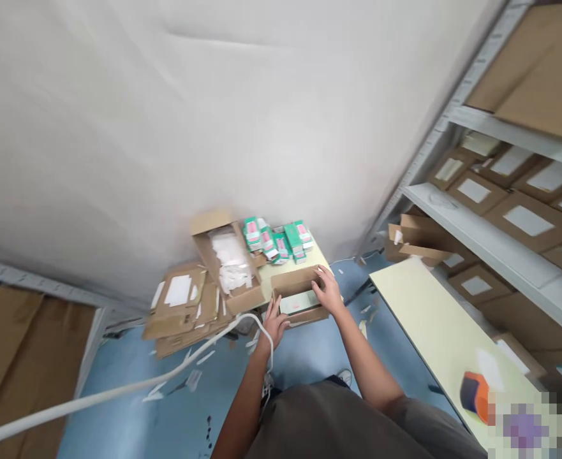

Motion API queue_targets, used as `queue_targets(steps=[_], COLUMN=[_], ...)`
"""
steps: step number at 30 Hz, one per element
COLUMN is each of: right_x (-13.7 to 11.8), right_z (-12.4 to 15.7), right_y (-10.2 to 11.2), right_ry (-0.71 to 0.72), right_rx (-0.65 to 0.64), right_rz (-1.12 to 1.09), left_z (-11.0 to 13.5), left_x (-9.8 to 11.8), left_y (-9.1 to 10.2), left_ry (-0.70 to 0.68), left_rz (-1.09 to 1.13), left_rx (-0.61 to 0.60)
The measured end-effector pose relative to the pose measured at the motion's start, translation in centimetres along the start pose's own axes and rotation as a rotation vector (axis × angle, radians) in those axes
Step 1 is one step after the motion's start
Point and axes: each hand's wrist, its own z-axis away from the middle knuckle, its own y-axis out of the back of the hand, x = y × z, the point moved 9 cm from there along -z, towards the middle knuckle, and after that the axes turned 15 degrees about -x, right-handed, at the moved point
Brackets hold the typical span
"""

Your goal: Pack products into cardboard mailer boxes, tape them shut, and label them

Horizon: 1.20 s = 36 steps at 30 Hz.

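White wall (214, 115) fills most of the view, and it is the biggest thing here. On the right stands a grey rack (501, 255) with many brown boxes on its shelves. Below the rack is a long pale table (434, 319), and an orange thing (474, 395) sits near its close end. On the blue floor at the left lies a pile of flat cardboard (180, 312), and a white tube (118, 392) runs across the floor next to it. A small table (316, 258) stands against the wall. At its left edge is a tall open box (228, 261) with white stuff inside. At its far edge, by the wall, is a bunch of green packets (278, 241). At its near edge sits the little box (293, 284), open on top, with a pale card (300, 301) lying in it. The right hand (329, 290) has its fingers bent over the right wall of the little box and grips it. The left hand (275, 324) rests flat on the near left corner of the little box, fingers out straight and not closed round it
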Motion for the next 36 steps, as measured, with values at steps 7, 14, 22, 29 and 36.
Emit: queue_targets(steps=[7,14,22,29,36], right_x=[-7.7,-10.0,-9.3,-8.0,-10.0], right_z=[-6.1,-14.3,-21.1,-23.0,-23.1], right_y=[-17.0,-29.9,-40.3,-42.1,-38.7], right_ry=[0.092,-0.039,-0.254,-0.262,-0.19], right_rx=[-0.219,-0.457,-0.762,-0.802,-0.637], right_rz=[-0.01,0.156,0.383,0.382,0.324], left_z=[11.2,14.5,12.3,12.0,12.3], left_x=[-11.4,-17.6,-19.7,-20.0,-19.3], left_y=[5.6,7.4,6.9,6.7,7.4], left_ry=[0.142,0.214,0.277,0.294,0.273], left_rz=[0.066,0.13,0.162,0.177,0.194], left_rx=[0.126,0.17,0.172,0.14,0.144])
